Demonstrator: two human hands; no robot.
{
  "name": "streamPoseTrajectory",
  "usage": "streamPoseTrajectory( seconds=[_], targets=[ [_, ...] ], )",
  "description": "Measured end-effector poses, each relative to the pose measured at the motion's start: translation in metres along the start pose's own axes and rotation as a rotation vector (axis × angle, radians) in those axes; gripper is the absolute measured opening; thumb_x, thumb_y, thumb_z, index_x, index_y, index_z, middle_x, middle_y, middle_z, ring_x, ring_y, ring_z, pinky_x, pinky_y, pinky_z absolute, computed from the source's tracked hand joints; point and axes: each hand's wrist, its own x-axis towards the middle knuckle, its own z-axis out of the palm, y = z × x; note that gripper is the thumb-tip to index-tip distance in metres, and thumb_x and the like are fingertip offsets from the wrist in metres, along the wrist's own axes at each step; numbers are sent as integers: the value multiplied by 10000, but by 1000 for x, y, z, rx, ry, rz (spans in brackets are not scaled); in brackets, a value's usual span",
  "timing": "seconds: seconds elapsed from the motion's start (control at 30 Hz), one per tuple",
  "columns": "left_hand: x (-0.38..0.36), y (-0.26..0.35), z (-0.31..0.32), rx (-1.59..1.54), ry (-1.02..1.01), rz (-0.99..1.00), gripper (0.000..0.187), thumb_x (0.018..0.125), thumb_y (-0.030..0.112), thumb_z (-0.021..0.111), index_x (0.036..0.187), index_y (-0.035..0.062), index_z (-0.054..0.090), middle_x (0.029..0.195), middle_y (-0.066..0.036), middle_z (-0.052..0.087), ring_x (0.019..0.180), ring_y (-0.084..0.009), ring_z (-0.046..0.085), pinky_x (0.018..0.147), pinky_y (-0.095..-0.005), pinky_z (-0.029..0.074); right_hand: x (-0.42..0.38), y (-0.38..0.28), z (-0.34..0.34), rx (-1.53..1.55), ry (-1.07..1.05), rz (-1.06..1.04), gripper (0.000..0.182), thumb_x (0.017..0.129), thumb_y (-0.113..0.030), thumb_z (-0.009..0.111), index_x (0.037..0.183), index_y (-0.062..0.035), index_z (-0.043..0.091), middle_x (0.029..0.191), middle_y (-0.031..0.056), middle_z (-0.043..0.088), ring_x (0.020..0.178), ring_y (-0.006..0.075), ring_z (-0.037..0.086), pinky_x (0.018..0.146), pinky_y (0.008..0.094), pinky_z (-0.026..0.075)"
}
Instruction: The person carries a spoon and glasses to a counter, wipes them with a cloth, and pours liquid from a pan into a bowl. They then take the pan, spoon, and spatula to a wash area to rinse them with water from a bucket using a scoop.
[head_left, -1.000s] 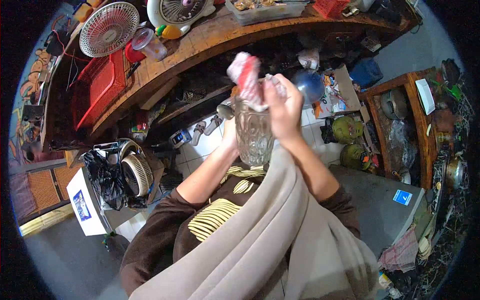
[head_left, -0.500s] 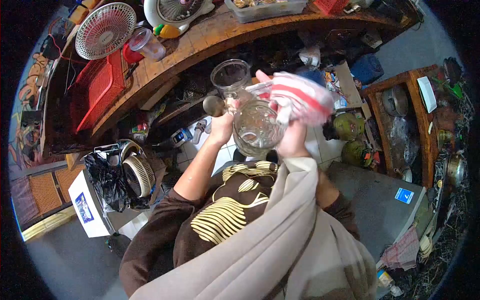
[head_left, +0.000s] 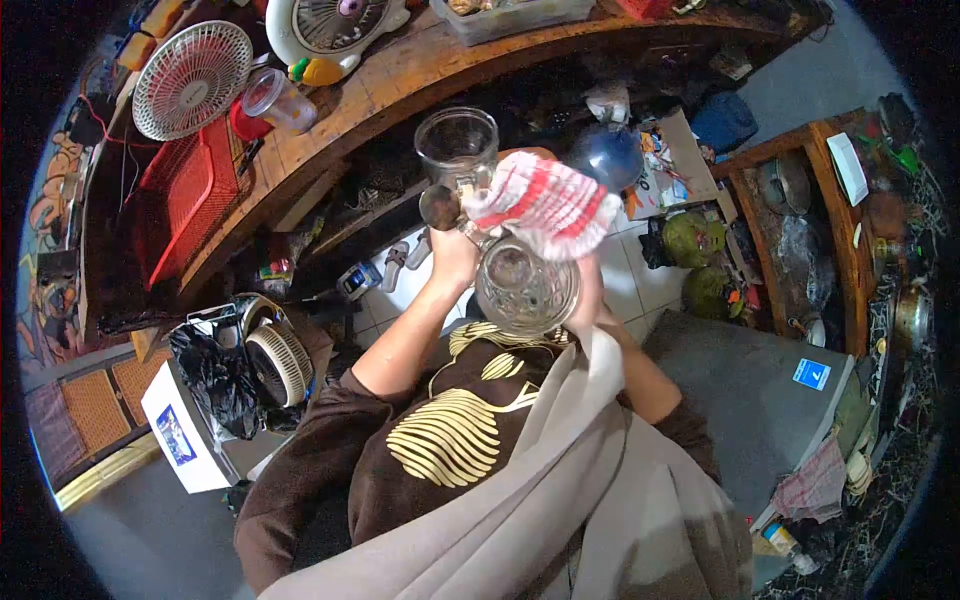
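Note:
A clear glass piece hangs before my chest. It has a plain upper glass cup [head_left: 456,135], a patterned lower glass bowl [head_left: 525,290] and a dull metal knob [head_left: 439,207] at its left side. How the parts join is partly hidden. My left hand [head_left: 456,258] is closed round the middle, just below the knob. A red-and-white striped cloth [head_left: 545,205] lies across the right side of the middle. My right hand [head_left: 586,290] grips this cloth beside the lower bowl, and most of its fingers are hidden under the fabric.
A curved wooden counter [head_left: 400,85] arches ahead, with a white fan [head_left: 193,82], a red basket [head_left: 185,205] and a lidded plastic jar [head_left: 280,102]. Several green coconuts [head_left: 695,240] sit on the floor at right, near a wooden shelf [head_left: 850,230]. A white box [head_left: 175,420] stands at left.
The cloth has swung left and now covers more of the glass piece's middle. The lower bowl has shifted slightly down and right. My left hand keeps its hold.

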Motion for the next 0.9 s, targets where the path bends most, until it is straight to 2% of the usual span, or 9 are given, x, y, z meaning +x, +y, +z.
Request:
streamPoseTrajectory(
  seconds=[0.03,0.17,0.23,0.37,0.53,0.6,0.67,0.73,0.9],
  targets=[
    [-1,-2,1,136,26,141,111,788,87,520,878,24,531,781,-1,547,690,-84,500,578,-219,413,-2,8,-12,-678,-87,-297,346,774,-99,482,1086,35,415,1059,129,454,960,211,445,837,302,341],
    [-5,0,2,269,113,295,132,811,107,489,702,56,435,669,32,441,601,-68,429,528,-227,376,10,26,-27,-616,-83,-208,329,753,-53,500,1066,21,431,979,121,491,911,204,487,797,299,389],
    [6,-9,-5,109,144,278,266,834,146,463,624,91,309,613,41,320,572,-61,322,529,-220,311,14,17,-7,464,-140,271,336,758,-73,507,1077,4,433,932,82,518,840,167,522,718,270,439],
    [-1,-10,-18,182,44,246,252,843,175,452,620,92,370,614,41,334,580,-47,308,519,-205,282,9,31,-15,427,-95,447,327,782,-144,503,1073,-9,441,910,57,535,747,118,543,643,237,464],
    [0,5,-16,191,22,201,249,844,195,438,636,60,418,610,50,350,553,-52,333,489,-210,288,9,27,-30,-115,102,291,209,794,-176,473,878,-3,557,782,73,578,672,125,554,607,225,443],
    [0,9,-15,190,80,253,204,811,145,468,639,45,424,609,42,351,556,-66,336,498,-213,293,6,17,-49,-1217,-29,-140,206,769,-81,417,911,29,518,730,117,567,671,195,550,611,270,422],
    [2,12,-23,565,85,421,166,771,114,498,641,38,428,612,28,358,557,-80,339,500,-220,296,-1,-52,-3,-1146,103,387,242,723,-20,389,936,45,481,732,177,534,688,276,521,625,343,392],
    [1,23,-16,664,101,606,186,745,120,536,628,30,423,588,19,351,542,-88,333,494,-226,294,-15,-67,-11,-1254,21,-97,230,714,-24,427,932,34,473,729,172,525,675,314,491,619,391,366],
    [2,30,-10,584,55,512,241,688,84,591,555,36,396,501,31,338,479,-66,313,447,-218,274,-26,-84,46,-1758,30,-256,212,663,-69,556,867,-18,530,723,130,538,646,277,524,594,364,416]
  ],
)
